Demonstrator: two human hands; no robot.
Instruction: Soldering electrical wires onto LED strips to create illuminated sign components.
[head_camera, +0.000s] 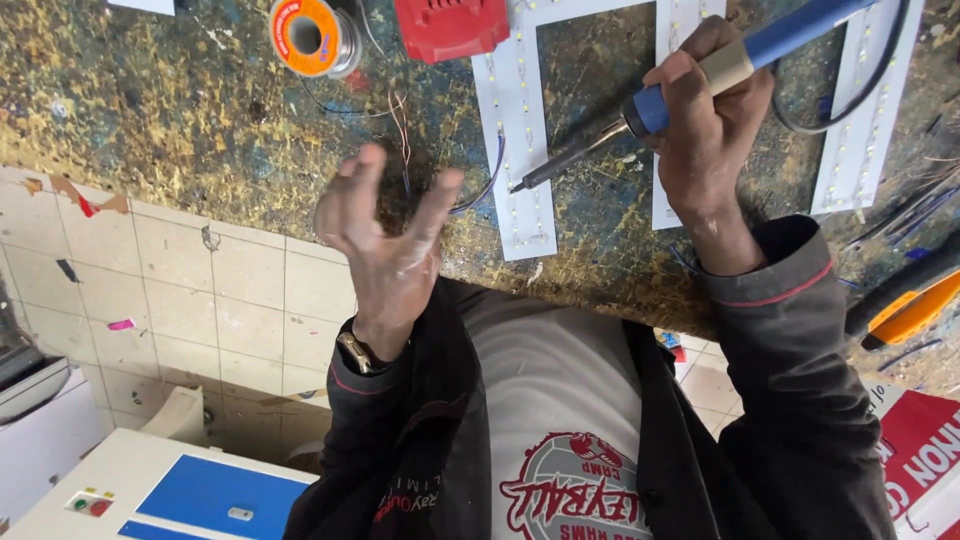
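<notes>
On the paint-spattered, worn surface (150, 110), the right hand (705, 130) at upper right grips a blue-handled soldering iron (690, 85), its tip touching a white LED strip panel (515, 150), while the left hand (385, 235) hovers empty, fingers spread wide, at centre left.

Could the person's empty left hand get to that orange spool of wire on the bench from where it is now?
Probably yes. The left hand is open, holds nothing and hangs over the bench. Between it and the orange spool lie only bare benchtop and a few thin loose wires, nothing that would block it.
</notes>
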